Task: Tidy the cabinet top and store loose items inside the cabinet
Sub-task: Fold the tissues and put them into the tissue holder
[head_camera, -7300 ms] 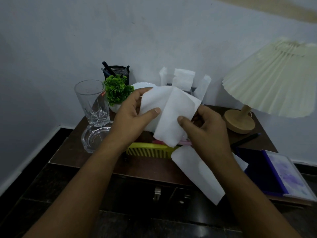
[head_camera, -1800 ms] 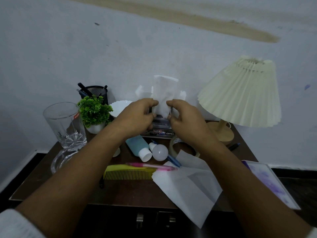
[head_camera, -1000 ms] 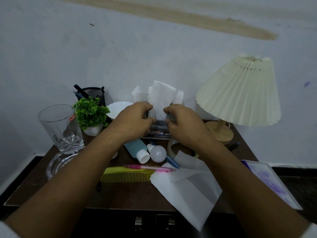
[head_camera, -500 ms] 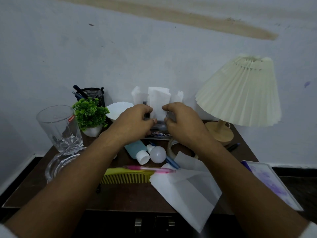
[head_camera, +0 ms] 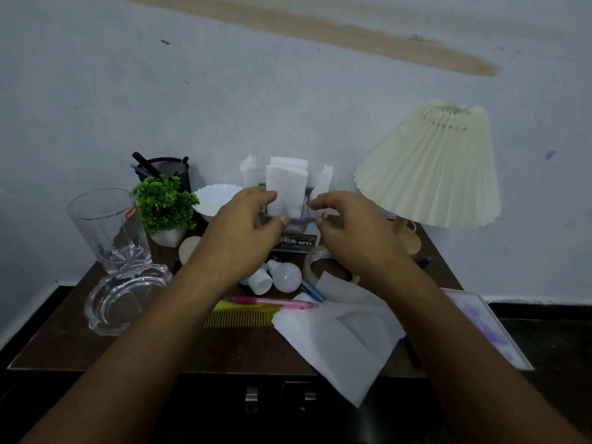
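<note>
Head view: both hands reach to the back of the dark wooden cabinet top (head_camera: 96,344), at 12 o'clock from the person. The left hand (head_camera: 243,232) has its thumb and fingers curled at the left side of the folded white napkin (head_camera: 285,190), which stands upright in the napkin holder (head_camera: 296,230). Whether they pinch it I cannot tell. The right hand (head_camera: 349,229) has its fingers loosely curled and a little apart, just beside the holder's right side, holding nothing that shows. At 6 o'clock from the holder lie a small white bulb (head_camera: 287,277), a pink pen (head_camera: 272,302), a yellow comb (head_camera: 238,317) and a loose white tissue sheet (head_camera: 339,344) that hangs over the front edge. At 9 o'clock stand a drinking glass (head_camera: 109,229), a glass ashtray (head_camera: 125,302) and a small green plant (head_camera: 165,203). At 3 o'clock stands a pleated lamp (head_camera: 432,165).
</note>
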A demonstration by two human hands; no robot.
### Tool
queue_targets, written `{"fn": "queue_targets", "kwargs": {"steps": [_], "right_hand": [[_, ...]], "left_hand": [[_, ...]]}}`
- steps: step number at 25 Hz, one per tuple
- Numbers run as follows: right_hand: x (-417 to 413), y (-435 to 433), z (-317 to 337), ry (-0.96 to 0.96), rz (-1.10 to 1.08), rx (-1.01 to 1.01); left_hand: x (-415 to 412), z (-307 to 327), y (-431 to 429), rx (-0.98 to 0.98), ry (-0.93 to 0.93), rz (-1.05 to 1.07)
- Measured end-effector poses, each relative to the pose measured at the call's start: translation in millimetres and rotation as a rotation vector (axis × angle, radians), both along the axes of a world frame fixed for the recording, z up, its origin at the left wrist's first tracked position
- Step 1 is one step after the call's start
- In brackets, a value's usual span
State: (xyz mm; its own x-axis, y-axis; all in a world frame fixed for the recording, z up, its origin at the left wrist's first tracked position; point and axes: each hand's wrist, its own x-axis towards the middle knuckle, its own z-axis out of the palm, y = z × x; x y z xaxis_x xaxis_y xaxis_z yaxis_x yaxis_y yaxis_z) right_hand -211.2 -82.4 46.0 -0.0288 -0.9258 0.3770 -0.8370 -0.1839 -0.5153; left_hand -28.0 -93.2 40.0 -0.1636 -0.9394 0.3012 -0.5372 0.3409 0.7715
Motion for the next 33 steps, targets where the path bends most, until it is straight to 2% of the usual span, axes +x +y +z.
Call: {"fn": "queue_targets", "kwargs": {"steps": [5,9,12,16,18,22,25,33], "right_hand": [[-18.3,44.4,1.2,-0.056,0.001,0.089],[-34.9,73.2,-3.9,0.043,0.006,0.284],[-38.7,87.0,-1.7,0.124,-0.007,0.418],[-42.9,91.8,-1.3,0.276,-0.041,0.427],[-41.7,90.6,-2.5,0.313,-0.040,0.452],[-43.2,88.6,7.4,0.114,-0.018,0.338],[-44.5,89.3,14.3,0.057,0.018,0.231],[-50.0,90.1,26.3,-0.179,-0.010,0.099]], "left_hand": [[-6.6,-8.0,46.8,0.072,0.135,-0.060],[-10.9,-30.3,77.7,0.098,0.167,-0.107],[-8.6,-43.4,88.0,0.041,0.059,-0.113],[-6.4,-53.3,93.4,-0.070,-0.202,-0.158],[-7.3,-57.8,93.7,-0.093,-0.270,-0.152],[-8.5,-61.7,89.8,-0.112,-0.286,-0.147],[-8.3,-63.1,88.2,-0.133,-0.301,-0.152],[-7.4,-65.2,88.2,-0.167,-0.311,-0.153]]}}
